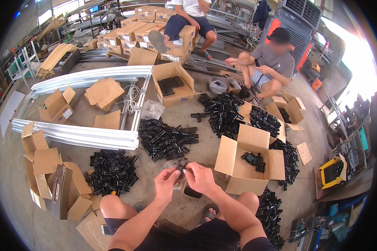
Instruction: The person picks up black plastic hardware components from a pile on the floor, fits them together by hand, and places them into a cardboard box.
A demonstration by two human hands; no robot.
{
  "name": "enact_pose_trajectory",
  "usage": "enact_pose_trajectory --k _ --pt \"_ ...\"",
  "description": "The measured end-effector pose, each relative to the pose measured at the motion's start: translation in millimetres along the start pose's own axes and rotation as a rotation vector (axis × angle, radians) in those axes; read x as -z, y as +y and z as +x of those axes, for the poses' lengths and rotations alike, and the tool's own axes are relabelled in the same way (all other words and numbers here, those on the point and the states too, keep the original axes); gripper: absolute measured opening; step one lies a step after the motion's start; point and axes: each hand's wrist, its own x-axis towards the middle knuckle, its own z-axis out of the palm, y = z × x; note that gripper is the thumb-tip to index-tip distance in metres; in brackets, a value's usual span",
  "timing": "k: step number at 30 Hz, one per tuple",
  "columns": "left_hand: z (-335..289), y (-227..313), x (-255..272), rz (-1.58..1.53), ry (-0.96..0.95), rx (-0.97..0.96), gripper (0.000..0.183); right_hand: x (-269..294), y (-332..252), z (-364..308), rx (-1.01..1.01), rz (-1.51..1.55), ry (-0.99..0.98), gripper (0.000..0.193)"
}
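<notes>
i see left hand (166, 179) and right hand (200, 177) pinched narrow on one small black part (181, 163), near centre, presumably for two-sided control. open carton (248, 185) at right, black pile (167, 140) farther ahead: likely placed for short reach.

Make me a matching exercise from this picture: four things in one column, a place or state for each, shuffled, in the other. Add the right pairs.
Things
1. Small black part
2. Open brown cardboard box right of the hands
3. White rectangular phone
4. Black brimmed cap

Places or states
A. Lower left, near the left knee
B. On a seated co-worker
C. Between left hand and right hand
D. Holding some black pieces

Pairs: 1-C, 2-D, 3-A, 4-B
</notes>
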Motion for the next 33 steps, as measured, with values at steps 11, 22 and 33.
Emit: enact_pose_trajectory --k 11,22,33 --pt "-2.2 -3.2 1.9 -0.005 -0.007 -0.001 0.021 -3.6 4.2 -1.7 0.023 -0.063 -0.002 0.018" --pt "-2.0 1.1 -1.8 -0.019 0.029 0.011 0.016 0.8 3.0 -6.2 -0.087 0.006 -0.069 0.032" --pt "-6.4 3.1 -0.4 -0.134 -0.012 0.123 0.020 1.1 0.1 -1.2 0.146 0.029 -0.144 0.091"
